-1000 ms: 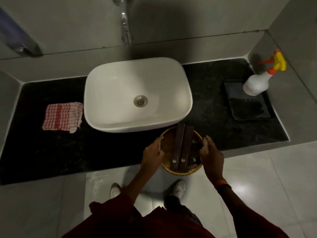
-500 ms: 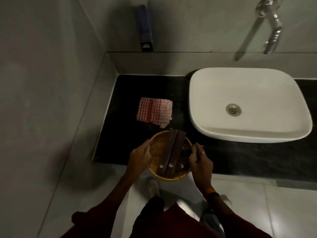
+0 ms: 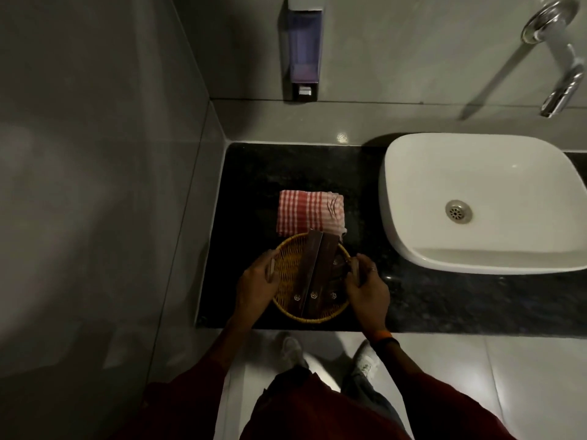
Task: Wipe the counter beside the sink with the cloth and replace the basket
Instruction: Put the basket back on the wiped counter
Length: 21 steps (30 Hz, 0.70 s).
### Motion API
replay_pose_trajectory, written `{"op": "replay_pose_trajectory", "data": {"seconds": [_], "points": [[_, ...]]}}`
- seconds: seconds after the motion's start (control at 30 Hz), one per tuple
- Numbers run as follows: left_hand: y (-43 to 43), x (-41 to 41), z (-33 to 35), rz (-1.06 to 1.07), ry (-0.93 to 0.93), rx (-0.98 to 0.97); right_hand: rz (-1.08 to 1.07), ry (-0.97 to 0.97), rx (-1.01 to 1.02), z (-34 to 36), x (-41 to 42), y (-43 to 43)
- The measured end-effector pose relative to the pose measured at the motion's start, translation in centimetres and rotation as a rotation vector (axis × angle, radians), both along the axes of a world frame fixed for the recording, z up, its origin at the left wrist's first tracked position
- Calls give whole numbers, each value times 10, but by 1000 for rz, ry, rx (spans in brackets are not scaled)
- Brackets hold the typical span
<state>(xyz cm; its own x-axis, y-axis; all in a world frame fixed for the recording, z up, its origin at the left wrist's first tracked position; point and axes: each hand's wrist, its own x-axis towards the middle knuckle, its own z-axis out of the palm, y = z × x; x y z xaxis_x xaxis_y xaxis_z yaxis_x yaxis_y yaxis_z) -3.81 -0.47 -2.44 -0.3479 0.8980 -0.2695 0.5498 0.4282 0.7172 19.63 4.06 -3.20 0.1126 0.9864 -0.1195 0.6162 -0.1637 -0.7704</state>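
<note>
Between both grips: basket (image 3: 293,281), left hand (image 3: 255,289) and right hand (image 3: 367,292) clamped on opposite rims, low over the table (image 3: 444,300). Just beyond it, cloth (image 3: 309,212). Risk: tilting spills the loose brown packets (image 3: 317,274).

Both forearms reach forward in dark red sleeves pushed up past the wrists. The left hand (image 3: 255,289) curls its fingers (image 3: 270,270) around a rim on its side; the right hand (image 3: 368,289) clasps the opposite rim, an orange band on its wrist.
</note>
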Motion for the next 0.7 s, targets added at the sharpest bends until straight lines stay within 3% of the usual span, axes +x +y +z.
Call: {"op": "replay_pose_trajectory", "data": {"seconds": [0.1, 0.2, 0.5, 0.6, 0.7], "points": [[14, -6, 1, 37, 31, 93, -99, -60, 91, 6, -4, 17], [53, -14, 0, 82, -18, 114, -34, -76, 98, 13, -12, 57], [154, -6, -13, -61, -42, -70, 332, -209, -240, -1, -63, 164], [164, 3, -11, -65, -77, -65, 277, -226, -309, -7, -74, 169], [171, 2, 1, -19, -199, -22, 158, -109, -253, -3, -78, 172]]}}
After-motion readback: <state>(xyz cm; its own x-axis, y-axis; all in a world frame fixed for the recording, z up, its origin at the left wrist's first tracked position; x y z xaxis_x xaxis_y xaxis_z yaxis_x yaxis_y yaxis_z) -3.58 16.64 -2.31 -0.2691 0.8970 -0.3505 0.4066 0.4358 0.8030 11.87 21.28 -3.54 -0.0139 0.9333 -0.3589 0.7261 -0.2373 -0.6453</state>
